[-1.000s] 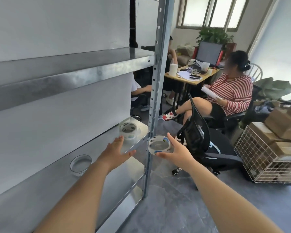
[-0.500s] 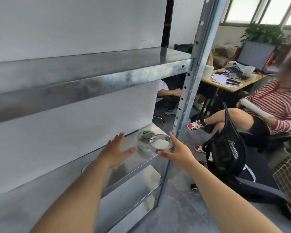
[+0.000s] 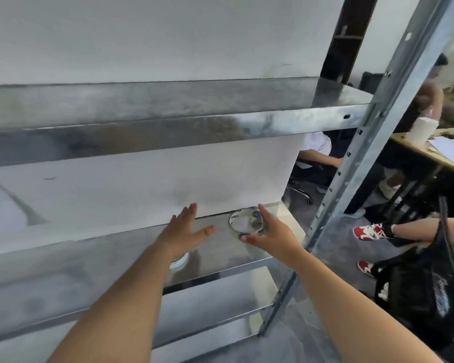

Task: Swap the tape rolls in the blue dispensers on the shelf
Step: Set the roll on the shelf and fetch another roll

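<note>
My right hand [image 3: 275, 235] grips a clear tape roll [image 3: 244, 221] with a white printed core, holding it low over the right end of the metal shelf [image 3: 228, 254]. Whether the roll touches the shelf or another roll beneath it is unclear. My left hand [image 3: 185, 231] hovers over the shelf just left of it, fingers spread and holding nothing. A second tape roll [image 3: 180, 263] lies flat on the shelf, mostly hidden under my left wrist. No blue dispenser is in view.
A steel upright post [image 3: 351, 166] stands just right of my right hand. A higher shelf [image 3: 168, 127] runs overhead and a lower shelf [image 3: 215, 302] below. To the right are a black office chair [image 3: 427, 289], a seated person's legs and a desk [image 3: 430, 153].
My right hand has carried the tape roll from outside the post in over the shelf's right end. My view has swung left and closer to the shelf; my left hand stays open.
</note>
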Tool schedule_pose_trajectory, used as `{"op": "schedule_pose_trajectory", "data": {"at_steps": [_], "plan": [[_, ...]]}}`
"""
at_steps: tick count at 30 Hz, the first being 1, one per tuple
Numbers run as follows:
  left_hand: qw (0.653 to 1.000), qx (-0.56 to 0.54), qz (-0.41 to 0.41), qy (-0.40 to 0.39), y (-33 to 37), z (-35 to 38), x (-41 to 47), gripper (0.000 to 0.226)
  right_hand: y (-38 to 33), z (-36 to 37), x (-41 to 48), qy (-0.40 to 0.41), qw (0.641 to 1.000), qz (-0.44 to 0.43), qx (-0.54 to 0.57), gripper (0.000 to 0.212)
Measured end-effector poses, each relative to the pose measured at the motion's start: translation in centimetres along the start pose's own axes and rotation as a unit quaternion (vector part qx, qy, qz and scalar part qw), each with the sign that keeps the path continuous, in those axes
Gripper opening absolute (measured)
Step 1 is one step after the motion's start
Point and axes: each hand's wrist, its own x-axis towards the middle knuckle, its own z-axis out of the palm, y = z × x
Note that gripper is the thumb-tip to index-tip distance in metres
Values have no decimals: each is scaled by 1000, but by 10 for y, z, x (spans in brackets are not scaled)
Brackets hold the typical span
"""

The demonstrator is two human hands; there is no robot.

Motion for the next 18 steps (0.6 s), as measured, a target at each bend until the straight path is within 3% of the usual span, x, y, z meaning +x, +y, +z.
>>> {"op": "schedule_pose_trajectory", "data": {"at_steps": [10,14,18], "plan": [[993,-18,-114,27,-31,2,-31,93,-7,45,33,-91,995,-46,10,104],[989,-22,-143,32,-46,3,-35,101,-5,64,41,-103,994,-46,-7,102],[987,-12,-155,42,-51,0,-39,95,2,78,47,-134,988,-45,-54,102]]}}
